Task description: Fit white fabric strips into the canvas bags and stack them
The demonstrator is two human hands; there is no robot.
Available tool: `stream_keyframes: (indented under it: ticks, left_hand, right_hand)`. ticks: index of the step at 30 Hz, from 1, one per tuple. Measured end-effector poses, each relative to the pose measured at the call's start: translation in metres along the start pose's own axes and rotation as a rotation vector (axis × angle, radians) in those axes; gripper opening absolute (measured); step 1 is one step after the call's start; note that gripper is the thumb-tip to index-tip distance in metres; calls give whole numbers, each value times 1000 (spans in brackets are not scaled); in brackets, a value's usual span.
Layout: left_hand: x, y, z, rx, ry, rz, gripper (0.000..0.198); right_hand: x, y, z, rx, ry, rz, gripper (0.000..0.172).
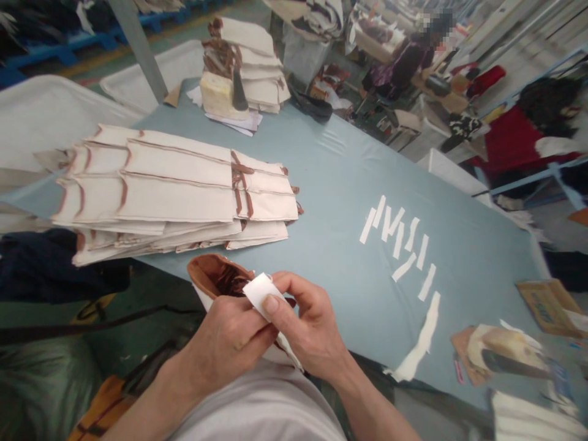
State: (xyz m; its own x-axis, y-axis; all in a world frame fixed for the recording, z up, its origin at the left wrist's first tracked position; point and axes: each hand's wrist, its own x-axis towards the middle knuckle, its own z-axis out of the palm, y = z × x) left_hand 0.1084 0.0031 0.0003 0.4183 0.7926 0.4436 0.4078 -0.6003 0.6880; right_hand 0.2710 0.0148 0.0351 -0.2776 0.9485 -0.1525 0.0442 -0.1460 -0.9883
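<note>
In front of my body, a cream fabric piece with a brown lining is gathered between my hands and the table edge. My left hand is closed on it, fingers curled; what lies inside the fist is partly hidden. A short white strip sticks up over the left fingers. My right hand pinches this strip, its thumb on top and its index finger bent behind. More white strips lie loosely in rows on the table to the right, with a longer ragged white piece near the edge.
On the blue-green table a stack of cream fabric pieces with brown trim lies left. Another stack stands behind, beside a yellowish block. A tape dispenser and cardboard box sit right. A person is farther back.
</note>
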Motion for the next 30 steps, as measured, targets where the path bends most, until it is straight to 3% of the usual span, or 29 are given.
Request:
stream_keyframes:
  ticks: [7,13,17,19,23,30]
  left_hand:
    - [4,0,1,-96,22,-62,40]
    - [-8,-8,-5,-329,48,-467,21]
    - [-15,-12,-10,-523,175,-747,33]
    - [-15,-12,-10,-634,184,-832,40]
    - [-11,-15,-7,-840,114,-796,45]
    - [1,-15,-6,-916,82,-773,21]
  right_hand:
    - [3,-2,7,24,39,77,36]
    - [9,-2,-10,105,124,27,50]
    - [14,-1,-23,259,-154,217,58]
    - [16,3,-22,351,-273,311,60]
    - [21,13,-14,524,-388,453,61]
    - [29,18,-12,597,-433,551,47]
